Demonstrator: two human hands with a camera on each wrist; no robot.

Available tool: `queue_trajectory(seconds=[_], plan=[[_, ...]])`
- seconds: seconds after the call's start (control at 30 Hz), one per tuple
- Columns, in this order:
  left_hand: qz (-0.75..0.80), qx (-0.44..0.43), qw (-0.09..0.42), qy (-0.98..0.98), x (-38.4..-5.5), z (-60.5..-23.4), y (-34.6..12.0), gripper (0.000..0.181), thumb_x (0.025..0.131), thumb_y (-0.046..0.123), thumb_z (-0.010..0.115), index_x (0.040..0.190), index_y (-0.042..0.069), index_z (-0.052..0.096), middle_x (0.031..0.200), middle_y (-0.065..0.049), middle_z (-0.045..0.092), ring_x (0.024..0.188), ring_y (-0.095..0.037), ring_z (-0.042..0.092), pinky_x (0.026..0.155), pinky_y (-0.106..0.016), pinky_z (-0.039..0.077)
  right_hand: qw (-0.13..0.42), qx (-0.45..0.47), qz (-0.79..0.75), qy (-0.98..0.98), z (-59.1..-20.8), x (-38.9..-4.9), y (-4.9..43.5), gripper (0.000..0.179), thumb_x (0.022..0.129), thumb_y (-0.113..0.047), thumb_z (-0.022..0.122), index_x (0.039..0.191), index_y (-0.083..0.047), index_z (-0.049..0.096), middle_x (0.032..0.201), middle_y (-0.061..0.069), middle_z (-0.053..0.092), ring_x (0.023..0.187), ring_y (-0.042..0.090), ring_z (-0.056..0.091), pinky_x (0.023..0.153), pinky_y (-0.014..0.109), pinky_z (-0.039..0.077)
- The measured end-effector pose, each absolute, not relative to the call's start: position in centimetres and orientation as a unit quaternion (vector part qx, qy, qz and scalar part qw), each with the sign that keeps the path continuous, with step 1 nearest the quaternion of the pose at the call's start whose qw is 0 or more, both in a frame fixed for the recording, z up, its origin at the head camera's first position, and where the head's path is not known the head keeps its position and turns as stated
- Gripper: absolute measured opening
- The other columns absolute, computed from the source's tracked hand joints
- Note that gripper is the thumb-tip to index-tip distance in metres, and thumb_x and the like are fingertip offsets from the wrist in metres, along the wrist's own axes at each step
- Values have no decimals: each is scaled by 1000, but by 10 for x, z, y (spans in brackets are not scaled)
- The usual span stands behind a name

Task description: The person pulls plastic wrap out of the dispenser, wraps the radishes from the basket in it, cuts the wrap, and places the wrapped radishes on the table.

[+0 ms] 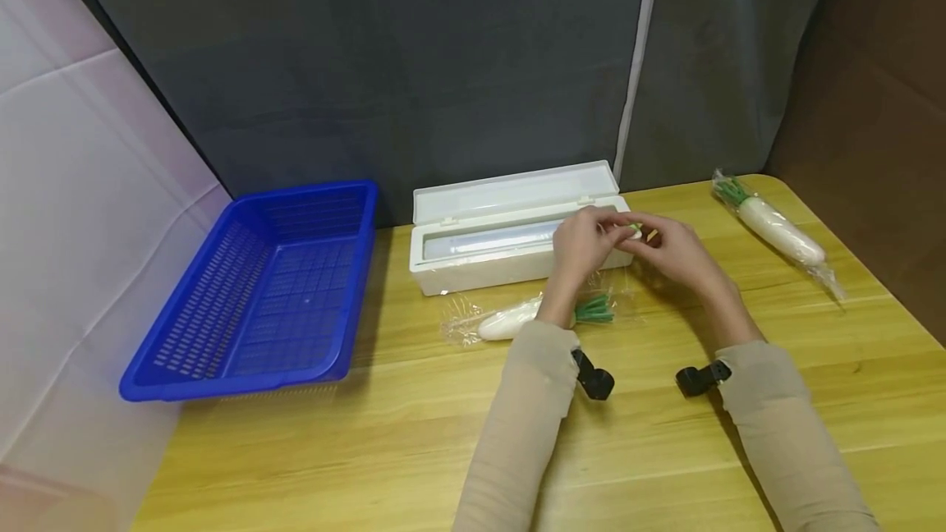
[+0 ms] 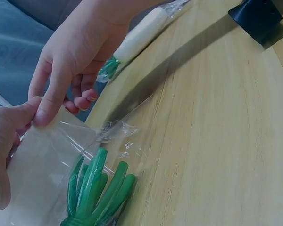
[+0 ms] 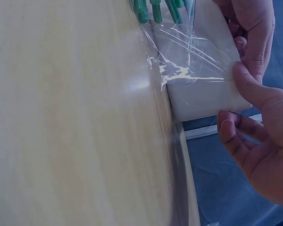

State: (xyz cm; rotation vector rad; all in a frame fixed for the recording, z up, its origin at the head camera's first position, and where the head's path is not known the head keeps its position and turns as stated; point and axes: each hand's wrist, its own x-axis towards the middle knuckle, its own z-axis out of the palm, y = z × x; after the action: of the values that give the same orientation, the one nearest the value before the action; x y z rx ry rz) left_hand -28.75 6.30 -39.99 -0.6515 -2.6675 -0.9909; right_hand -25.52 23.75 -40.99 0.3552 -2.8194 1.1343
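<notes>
A white cling film box (image 1: 480, 273) stands with its lid (image 1: 517, 187) raised, a pale film roll (image 1: 491, 242) inside. My left hand (image 1: 579, 246) and right hand (image 1: 680, 251) meet at the box's right end, their thumbs and fingertips pinching at a small green-and-white piece (image 1: 634, 230) there, mostly covered by fingers. In the right wrist view, my right thumb (image 3: 254, 89) lies along the box's corner edge. Just in front of the box lies a white radish (image 1: 510, 322) with green stalks (image 2: 96, 188), loosely wrapped in clear film, partly hidden by my left wrist.
A blue plastic basket (image 1: 355, 286) stands at the left of the wooden table (image 1: 414, 433). Another film-wrapped white radish (image 1: 779, 228) lies near the right edge. Grey cloth (image 1: 369, 64) hangs behind the table, with a brown panel (image 1: 887, 105) on the right.
</notes>
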Motion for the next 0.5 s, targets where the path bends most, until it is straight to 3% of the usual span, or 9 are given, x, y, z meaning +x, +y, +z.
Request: queue_trajectory(seconds=[0.5], plan=[[-364,-234,130,-892,-286,-401,59,18,90,32,77,96,16,82,87,5,67,70,-5,55,64,-17,41,69,137,339,-928,-410,-258,236,43,100,-30,66,135,-5,64,100,15,67,82,28,56,71,40,46]])
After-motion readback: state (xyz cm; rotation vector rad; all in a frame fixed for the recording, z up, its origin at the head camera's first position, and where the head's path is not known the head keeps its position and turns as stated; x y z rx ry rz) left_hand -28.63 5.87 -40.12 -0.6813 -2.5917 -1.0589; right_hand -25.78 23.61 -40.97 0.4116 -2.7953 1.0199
